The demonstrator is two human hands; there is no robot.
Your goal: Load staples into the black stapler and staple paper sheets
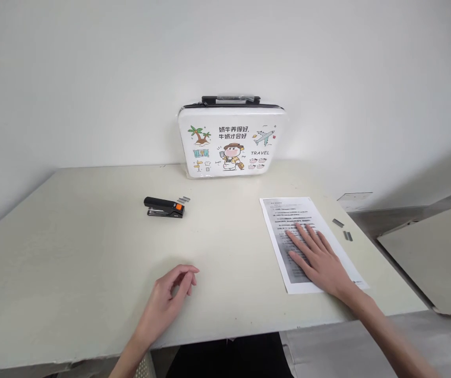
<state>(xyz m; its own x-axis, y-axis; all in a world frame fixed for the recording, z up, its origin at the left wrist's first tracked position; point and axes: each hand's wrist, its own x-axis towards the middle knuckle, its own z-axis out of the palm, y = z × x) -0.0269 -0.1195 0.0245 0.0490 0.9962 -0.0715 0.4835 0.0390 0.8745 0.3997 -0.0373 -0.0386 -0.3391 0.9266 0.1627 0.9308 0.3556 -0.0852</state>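
Observation:
My right hand (320, 260) lies flat, fingers spread, on a printed sheet of paper (294, 210) at the right of the table. The palm and fingers cover part of its text. My left hand (172, 286) rests on the table near the front edge, its fingers curled and the thumb close to the fingertips. Nothing shows between them. Beyond the left hand a black stapler (164, 207) with an orange patch lies apart from it. Strips of staples (184, 199) lie just beside the stapler.
A white carrying case (231, 139) with cartoon prints and a black handle stands against the wall at the back of the table (83, 252). More staple strips (343, 229) lie near the right edge, beyond the paper. A pale panel (438, 257) stands off to the right.

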